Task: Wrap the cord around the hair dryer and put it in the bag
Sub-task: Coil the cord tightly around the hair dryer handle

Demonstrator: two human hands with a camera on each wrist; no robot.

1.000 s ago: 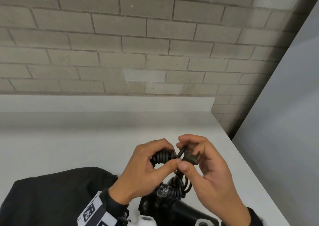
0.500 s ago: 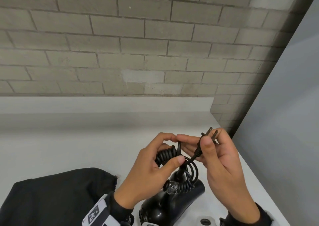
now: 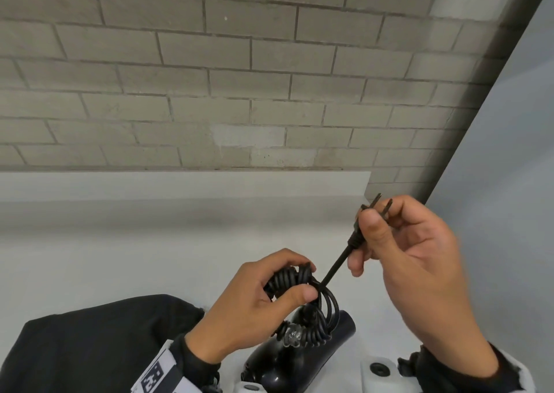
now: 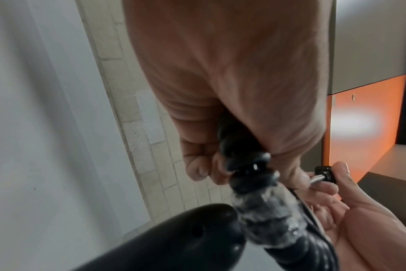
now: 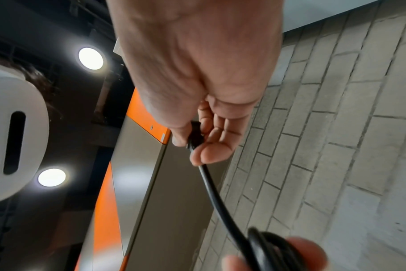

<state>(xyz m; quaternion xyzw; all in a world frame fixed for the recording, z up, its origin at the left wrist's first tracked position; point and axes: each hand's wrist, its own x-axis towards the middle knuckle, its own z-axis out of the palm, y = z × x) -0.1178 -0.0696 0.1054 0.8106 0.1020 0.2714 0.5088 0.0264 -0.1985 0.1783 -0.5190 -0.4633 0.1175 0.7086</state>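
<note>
Evidently the wrapping is nearly finished: the left hand (image 3: 254, 305) grips the coiled cord (image 3: 289, 280) above the hair dryer (image 3: 296, 359), the right hand (image 3: 419, 275) pinches the plug (image 3: 364, 217), which next needs tucking before the bag (image 3: 96, 344) on the table (image 3: 120, 242).

The left hand (image 4: 232, 88) curls round black coils of cord (image 4: 241, 155); below them a clear wrapped stretch meets the dark hair dryer (image 4: 174, 242); at right the right hand (image 4: 350, 216) pinches the plug (image 4: 323, 174); beyond, brick wall (image 4: 137, 128) and orange panel (image 4: 364, 117).
</note>
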